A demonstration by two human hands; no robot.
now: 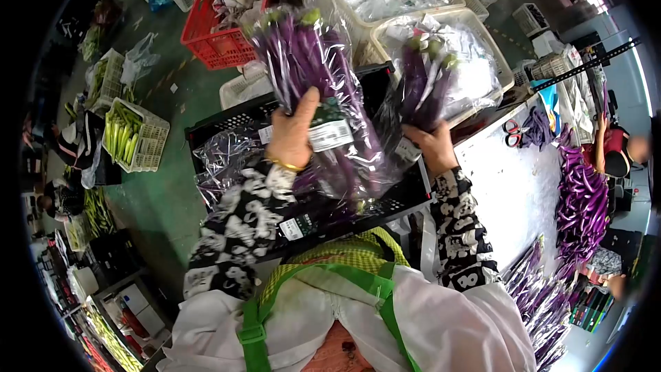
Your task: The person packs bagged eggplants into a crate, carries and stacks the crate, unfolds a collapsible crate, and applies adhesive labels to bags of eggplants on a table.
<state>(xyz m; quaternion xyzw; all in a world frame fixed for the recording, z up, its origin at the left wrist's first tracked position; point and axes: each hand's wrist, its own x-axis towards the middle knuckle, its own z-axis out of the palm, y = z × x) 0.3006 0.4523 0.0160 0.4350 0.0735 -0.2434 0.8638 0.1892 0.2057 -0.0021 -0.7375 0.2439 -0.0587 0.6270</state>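
Note:
My left hand (292,134) is closed on the side of a clear plastic bag of long purple eggplants (313,58), its thumb lying across the front near a white label (331,136). Tilted upward, this bag is above a black crate (213,122). Around the lower part of a second bag of eggplants (421,86) my right hand (434,146) is closed, at the crate's right end. That bag stands roughly upright, stem ends up. More bagged eggplants (237,158) lie inside the crate, partly hidden by my arms and the held bags.
Beyond the crate stand a red crate (213,45) and a cream basket (506,72) full of plastic. On the white table (506,200) at right lie red-handled scissors (511,133), loose eggplants (582,200) and bagged ones (540,296). A basket of green vegetables (153,139) sits left; other people are nearby.

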